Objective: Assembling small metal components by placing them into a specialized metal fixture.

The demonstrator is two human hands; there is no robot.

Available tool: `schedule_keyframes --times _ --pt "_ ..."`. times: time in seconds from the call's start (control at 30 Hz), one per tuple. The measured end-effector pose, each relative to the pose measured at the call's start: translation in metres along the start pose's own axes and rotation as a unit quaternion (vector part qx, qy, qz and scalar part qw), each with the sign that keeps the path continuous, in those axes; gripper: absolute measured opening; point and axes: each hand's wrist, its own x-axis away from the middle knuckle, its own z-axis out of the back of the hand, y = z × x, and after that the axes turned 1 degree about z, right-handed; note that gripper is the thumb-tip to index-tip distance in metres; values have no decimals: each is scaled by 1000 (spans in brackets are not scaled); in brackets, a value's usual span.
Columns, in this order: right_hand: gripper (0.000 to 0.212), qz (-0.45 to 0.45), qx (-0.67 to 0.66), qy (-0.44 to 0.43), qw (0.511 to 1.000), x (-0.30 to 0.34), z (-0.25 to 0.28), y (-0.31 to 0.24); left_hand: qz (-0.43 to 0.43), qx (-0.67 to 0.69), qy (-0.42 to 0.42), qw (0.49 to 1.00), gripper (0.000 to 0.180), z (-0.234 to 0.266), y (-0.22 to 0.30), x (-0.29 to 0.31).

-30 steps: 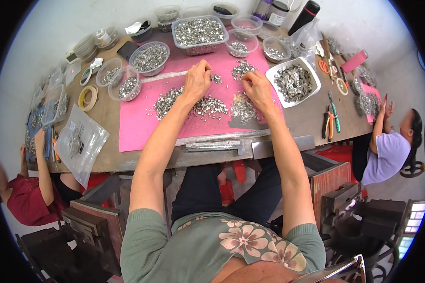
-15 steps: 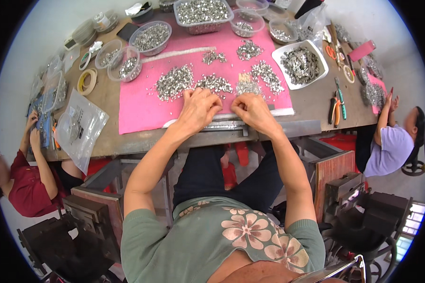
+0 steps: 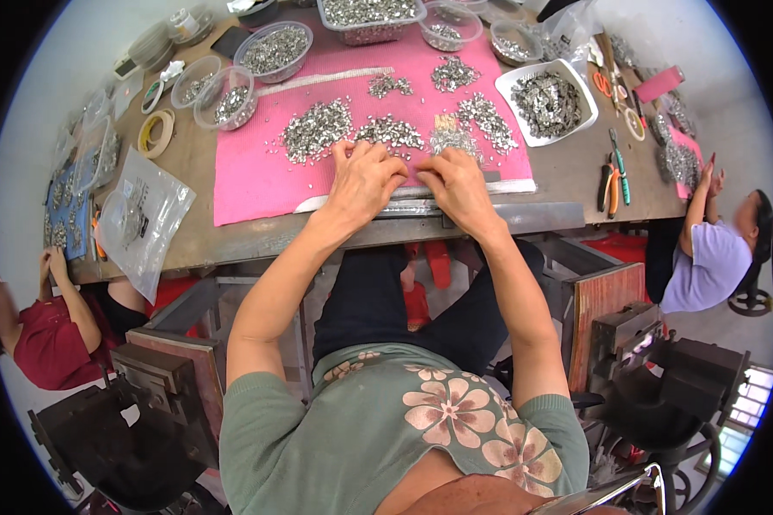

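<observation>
Both my hands work over the front edge of the pink mat (image 3: 258, 184). My left hand (image 3: 361, 182) has thumb and fingers pinched together, just below a pile of small shiny metal pieces (image 3: 390, 131). Facing it, my right hand (image 3: 461, 189) is pinched too, its fingertips a small gap from the left ones. Whatever lies between the fingers is too small to make out. Beneath the hands runs a narrow metal strip (image 3: 404, 209) along the table edge. Thin silvery pieces (image 3: 457, 140) lie just beyond my right hand, and a larger metal heap (image 3: 318, 130) sits farther left.
A white tray (image 3: 589, 120) of metal parts stands right of the mat, with pliers (image 3: 613, 184) nearby. Tubs of parts (image 3: 273, 53) line the back. Left are a tape roll (image 3: 156, 136) and a plastic bag (image 3: 150, 215). Co-workers sit at both sides.
My view has tilted slightly, so the table sits higher in the picture. My fingertips have come a little closer together. The left co-worker's hands have moved together near the table edge.
</observation>
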Motion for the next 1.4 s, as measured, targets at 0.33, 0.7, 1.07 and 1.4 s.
schedule_keyframes --times 0.33,0.7,1.07,1.4 --pt "11 -69 -127 -18 989 1 1 3 -27 -16 0 1000 6 -9 -1 -1" --pt "9 -22 6 -4 1000 9 5 5 21 149 -46 988 5 6 17 5" --pt "11 -199 -210 -4 957 25 24 -11 29 193 -10 981 6 -2 41 18" --pt "11 -250 -306 42 918 57 27 -15 -35 125 48 990 10 -8 46 21"
